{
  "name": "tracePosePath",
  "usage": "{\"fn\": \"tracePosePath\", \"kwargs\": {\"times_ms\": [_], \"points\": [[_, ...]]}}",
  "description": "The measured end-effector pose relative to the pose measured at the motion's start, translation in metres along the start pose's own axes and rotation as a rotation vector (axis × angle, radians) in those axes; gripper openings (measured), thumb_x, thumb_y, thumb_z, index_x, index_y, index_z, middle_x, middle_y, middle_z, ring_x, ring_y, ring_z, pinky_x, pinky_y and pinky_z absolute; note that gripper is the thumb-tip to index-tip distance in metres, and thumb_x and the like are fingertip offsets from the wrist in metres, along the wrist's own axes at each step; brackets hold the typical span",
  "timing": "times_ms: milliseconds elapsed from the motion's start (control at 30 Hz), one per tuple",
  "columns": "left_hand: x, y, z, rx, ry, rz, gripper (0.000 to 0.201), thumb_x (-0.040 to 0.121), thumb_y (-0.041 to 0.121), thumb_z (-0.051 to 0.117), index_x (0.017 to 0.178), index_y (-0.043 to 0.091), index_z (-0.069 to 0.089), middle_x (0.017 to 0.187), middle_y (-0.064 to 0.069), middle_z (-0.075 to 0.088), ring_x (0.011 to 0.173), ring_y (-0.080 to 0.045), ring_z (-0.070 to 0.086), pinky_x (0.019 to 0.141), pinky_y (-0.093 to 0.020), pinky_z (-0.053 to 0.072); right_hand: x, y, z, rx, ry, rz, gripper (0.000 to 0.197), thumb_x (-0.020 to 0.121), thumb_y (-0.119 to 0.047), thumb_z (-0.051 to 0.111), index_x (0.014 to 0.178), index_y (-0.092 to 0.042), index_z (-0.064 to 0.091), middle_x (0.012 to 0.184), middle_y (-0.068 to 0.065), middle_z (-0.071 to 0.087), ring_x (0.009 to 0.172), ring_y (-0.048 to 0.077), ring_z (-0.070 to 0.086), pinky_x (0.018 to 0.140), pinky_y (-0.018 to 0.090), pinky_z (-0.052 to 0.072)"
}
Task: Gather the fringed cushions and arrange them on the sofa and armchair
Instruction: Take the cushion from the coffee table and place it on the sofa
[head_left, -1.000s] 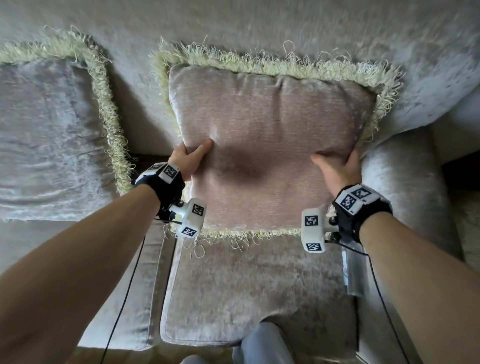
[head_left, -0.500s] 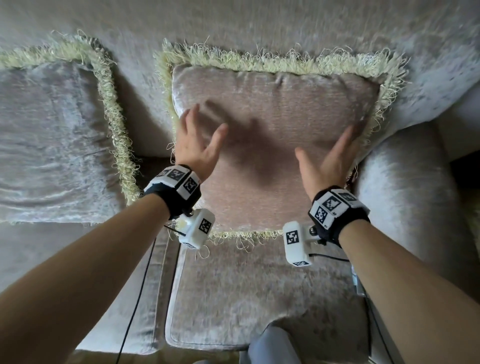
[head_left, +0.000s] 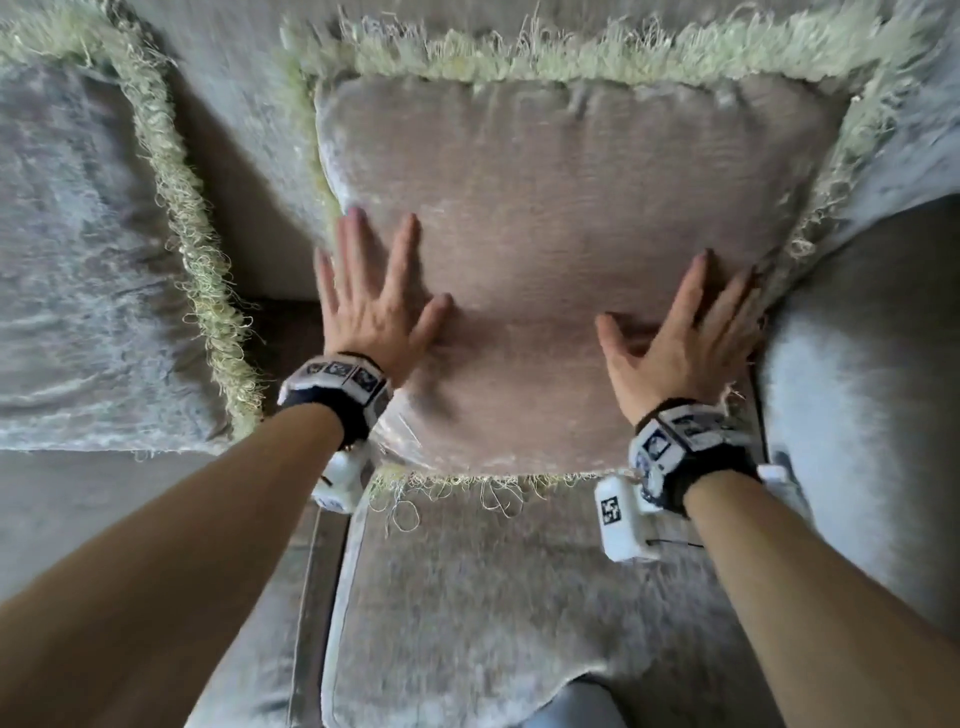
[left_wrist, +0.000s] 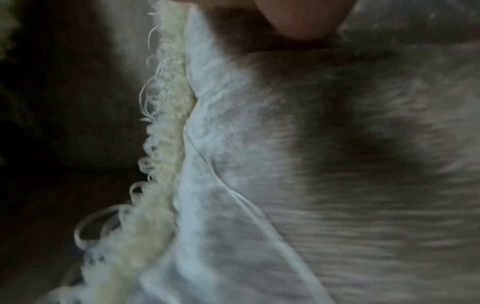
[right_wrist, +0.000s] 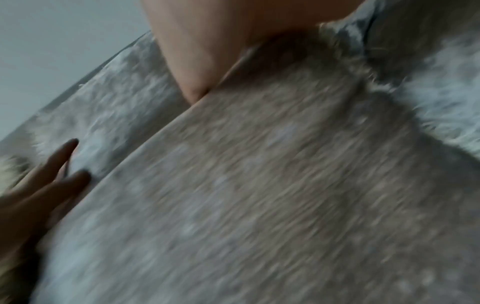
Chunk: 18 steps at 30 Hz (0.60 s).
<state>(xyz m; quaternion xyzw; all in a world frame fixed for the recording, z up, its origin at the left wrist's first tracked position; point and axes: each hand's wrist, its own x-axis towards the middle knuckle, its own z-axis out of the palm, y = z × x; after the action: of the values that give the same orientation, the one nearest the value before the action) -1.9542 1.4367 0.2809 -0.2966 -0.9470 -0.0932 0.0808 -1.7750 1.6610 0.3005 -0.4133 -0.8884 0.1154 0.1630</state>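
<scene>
Pressing pink cushion (head_left: 566, 234) flat-fingered: left hand (head_left: 376, 306), right hand (head_left: 685, 332); armrest (head_left: 857, 415) adjoining.

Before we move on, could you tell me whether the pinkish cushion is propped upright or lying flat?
Upright: the pinkish cushion leans against the sofa backrest, bottom fringe on the seat.

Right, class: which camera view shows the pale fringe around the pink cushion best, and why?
The head view: the fringe shows along the pink cushion's top, bottom and both side edges. The left wrist view shows one blurred stretch close up. The right wrist view catches only a smeared tuft near the right hand.
</scene>
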Motion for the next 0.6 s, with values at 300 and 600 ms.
{"fn": "tracePosePath", "kwargs": {"times_ms": [300,600], "points": [[0.004,0.062,-0.025,-0.049,0.144,0.473,0.09,0.095,0.065,0.048,0.16,0.007,0.025,0.165,-0.026,0.017,0.155,-0.041,0.014,0.125,-0.059,0.014,0.029,-0.058,-0.014,0.051,0.055,-0.522,0.077,0.092,-0.039,0.057,0.159,-0.022,0.022,0.166,0.016,0.01,0.153,0.037,0.005,0.121,0.057,0.01],[-0.03,0.003,-0.024,0.09,-0.167,0.137,0.128,0.067,0.095,0.039,0.164,0.025,-0.004,0.17,-0.02,-0.008,0.158,-0.036,-0.006,0.126,-0.057,0.0,0.0,-0.003,-0.021,0.185,-0.199,0.071,0.117,0.077,-0.054,0.075,0.159,-0.022,-0.001,0.162,0.028,-0.005,0.15,0.045,-0.002,0.12,0.059,0.014]]}}
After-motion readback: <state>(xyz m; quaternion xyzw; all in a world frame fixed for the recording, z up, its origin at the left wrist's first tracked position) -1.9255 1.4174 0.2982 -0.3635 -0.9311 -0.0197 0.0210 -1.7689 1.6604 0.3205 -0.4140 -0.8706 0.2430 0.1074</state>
